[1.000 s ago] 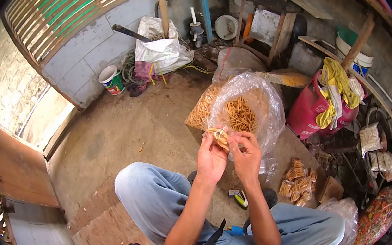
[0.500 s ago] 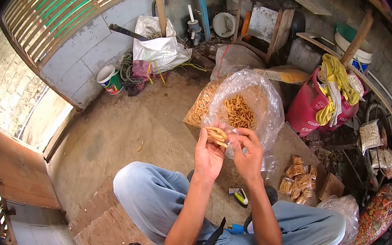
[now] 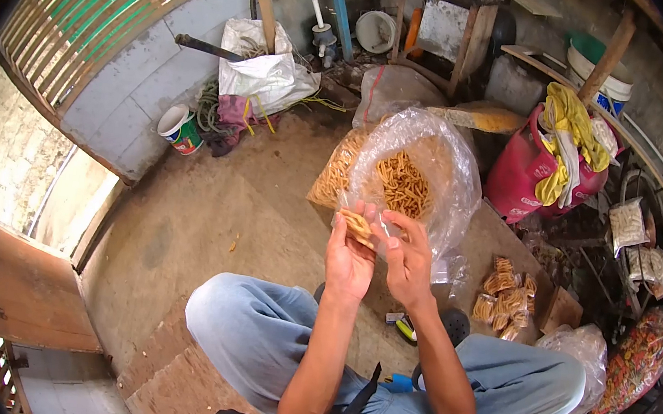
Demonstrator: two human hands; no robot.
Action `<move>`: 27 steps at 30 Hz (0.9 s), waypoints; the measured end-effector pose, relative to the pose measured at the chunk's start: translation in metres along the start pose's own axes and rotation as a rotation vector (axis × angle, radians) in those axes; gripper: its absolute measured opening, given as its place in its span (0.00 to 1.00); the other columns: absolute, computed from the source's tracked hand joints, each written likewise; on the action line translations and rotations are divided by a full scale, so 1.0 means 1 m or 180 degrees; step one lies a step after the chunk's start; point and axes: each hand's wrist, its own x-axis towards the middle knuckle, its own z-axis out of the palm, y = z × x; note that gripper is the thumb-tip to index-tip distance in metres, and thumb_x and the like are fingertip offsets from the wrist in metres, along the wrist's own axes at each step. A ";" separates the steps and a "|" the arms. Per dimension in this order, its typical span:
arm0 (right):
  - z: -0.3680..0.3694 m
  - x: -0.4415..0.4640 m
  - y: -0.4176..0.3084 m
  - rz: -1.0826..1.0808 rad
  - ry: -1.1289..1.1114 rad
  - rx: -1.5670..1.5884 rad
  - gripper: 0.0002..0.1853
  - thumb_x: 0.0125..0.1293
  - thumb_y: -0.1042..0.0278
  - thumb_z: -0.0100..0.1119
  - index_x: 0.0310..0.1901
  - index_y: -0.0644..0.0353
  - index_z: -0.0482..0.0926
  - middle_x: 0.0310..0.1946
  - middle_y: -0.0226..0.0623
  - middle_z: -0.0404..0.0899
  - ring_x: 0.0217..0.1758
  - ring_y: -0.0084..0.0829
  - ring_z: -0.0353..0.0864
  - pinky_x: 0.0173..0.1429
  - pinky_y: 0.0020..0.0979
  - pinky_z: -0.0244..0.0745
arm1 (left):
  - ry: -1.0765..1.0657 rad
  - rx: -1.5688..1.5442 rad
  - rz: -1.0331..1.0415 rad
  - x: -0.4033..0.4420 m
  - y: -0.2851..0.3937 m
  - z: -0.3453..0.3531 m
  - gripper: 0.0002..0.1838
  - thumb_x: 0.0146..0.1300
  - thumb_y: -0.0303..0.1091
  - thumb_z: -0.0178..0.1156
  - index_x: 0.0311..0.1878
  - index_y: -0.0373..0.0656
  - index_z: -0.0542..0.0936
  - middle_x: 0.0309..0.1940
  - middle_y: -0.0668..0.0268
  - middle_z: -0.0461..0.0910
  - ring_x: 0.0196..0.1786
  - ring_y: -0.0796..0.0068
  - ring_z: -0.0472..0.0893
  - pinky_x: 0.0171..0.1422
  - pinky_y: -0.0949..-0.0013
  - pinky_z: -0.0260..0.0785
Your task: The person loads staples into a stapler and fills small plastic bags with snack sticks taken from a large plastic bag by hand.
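The curled left hand [image 3: 349, 266] held thin tan sticks in clear plastic [image 3: 357, 226]; they slanted toward the half-bent right hand [image 3: 408, 266]. Its grip was unclear.

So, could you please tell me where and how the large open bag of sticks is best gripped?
The open bag is probably best gripped by the loose plastic around its mouth, from the near side: the mouth gapes that way, and slack film rises beyond the sticks, so gathering it should not squeeze them.
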 end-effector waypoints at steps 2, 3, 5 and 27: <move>0.002 -0.004 0.010 0.0104 0.0060 0.0177 0.16 0.71 0.69 0.45 0.44 0.64 0.84 0.48 0.42 0.78 0.47 0.34 0.75 0.46 0.30 0.71 | 0.0096 -0.0138 -0.0018 0.003 0.002 -0.002 0.19 0.74 0.41 0.42 0.59 0.39 0.69 0.58 0.60 0.74 0.61 0.66 0.74 0.66 0.57 0.70; -0.001 -0.003 0.016 0.0193 0.0323 0.0319 0.16 0.71 0.68 0.45 0.42 0.65 0.84 0.48 0.41 0.78 0.45 0.32 0.75 0.45 0.29 0.71 | 0.0235 -0.0340 -0.0067 0.005 0.003 -0.003 0.18 0.74 0.42 0.43 0.59 0.40 0.69 0.58 0.61 0.73 0.61 0.66 0.73 0.67 0.57 0.69; -0.012 0.004 0.027 0.0596 0.0653 0.0322 0.13 0.69 0.68 0.48 0.42 0.62 0.83 0.44 0.40 0.80 0.46 0.35 0.78 0.51 0.32 0.71 | 0.0229 -0.0661 -0.0147 0.008 0.007 -0.010 0.19 0.74 0.42 0.43 0.59 0.39 0.69 0.57 0.62 0.74 0.61 0.66 0.73 0.70 0.55 0.66; 0.026 -0.018 0.260 -0.0134 -0.2012 -0.2986 0.08 0.50 0.75 0.56 0.34 0.59 0.80 0.35 0.39 0.79 0.47 0.39 0.76 0.48 0.39 0.72 | 0.0760 -0.0840 -0.0289 0.022 0.008 -0.022 0.22 0.75 0.43 0.35 0.59 0.37 0.67 0.56 0.58 0.74 0.61 0.63 0.73 0.66 0.56 0.67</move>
